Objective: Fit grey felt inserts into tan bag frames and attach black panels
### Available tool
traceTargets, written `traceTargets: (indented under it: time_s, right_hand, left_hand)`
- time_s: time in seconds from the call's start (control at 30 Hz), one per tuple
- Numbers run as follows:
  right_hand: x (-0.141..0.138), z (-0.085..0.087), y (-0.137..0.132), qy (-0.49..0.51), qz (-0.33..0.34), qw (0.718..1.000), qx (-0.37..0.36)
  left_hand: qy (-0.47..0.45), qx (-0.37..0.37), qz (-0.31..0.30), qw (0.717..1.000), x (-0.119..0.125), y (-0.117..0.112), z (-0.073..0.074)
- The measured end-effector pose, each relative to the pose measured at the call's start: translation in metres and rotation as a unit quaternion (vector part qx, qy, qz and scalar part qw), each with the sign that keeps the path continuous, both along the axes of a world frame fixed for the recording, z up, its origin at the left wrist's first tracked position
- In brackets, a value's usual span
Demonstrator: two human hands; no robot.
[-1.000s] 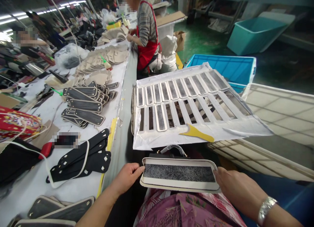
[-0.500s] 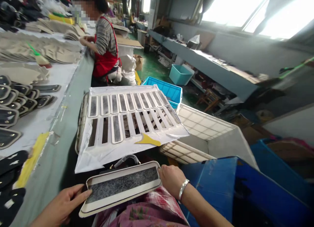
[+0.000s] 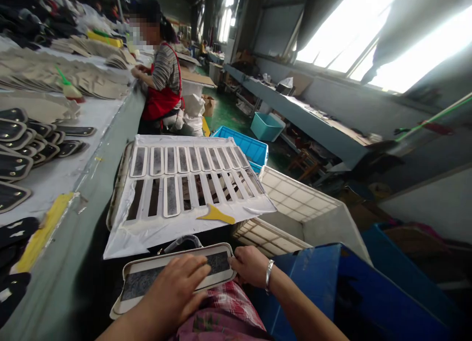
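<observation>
Over my lap lies a long cream panel (image 3: 138, 286) with rounded corners and a dark speckled strip along its middle. My left hand (image 3: 180, 287) rests flat across it, palm down with fingers stretched out, hiding much of the middle. At the panel's right end, my right hand (image 3: 250, 266) pinches the edge between thumb and fingers; a silver bangle circles that wrist. Just behind the panel arches a handle (image 3: 186, 241) in clear wrapping. Farther back, a white slotted board (image 3: 147, 235) carries a row of similar small strips (image 3: 157, 160) and one strip (image 3: 171, 196) lower down.
A yellow scraper-like piece (image 3: 217, 214) lies on the board. To the right stand a white crate (image 3: 324, 228) and a blue box (image 3: 313, 277). The left worktable (image 3: 106, 125) holds dark tabs (image 3: 14, 159); a person in a red apron (image 3: 162, 100) sits beyond.
My left hand has moved right from the panel's left end onto its middle and flattened out. My right hand keeps its hold on the right end. The view has shifted slightly.
</observation>
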State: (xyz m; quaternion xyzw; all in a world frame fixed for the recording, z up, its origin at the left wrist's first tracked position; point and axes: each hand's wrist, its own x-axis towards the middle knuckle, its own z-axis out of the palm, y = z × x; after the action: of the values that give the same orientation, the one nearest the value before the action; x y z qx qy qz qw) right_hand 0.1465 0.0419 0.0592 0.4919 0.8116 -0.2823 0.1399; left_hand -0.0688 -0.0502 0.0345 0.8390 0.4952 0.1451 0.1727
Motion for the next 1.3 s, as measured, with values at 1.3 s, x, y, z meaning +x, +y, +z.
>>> traceTargets:
  time_s: [1.3]
  right_hand:
    - [-0.009, -0.017, -0.01, -0.034, -0.027, 0.996, 0.079]
  left_hand:
    - [0.056, -0.093, -0.041, 0.993, 0.025, 0.022, -0.005]
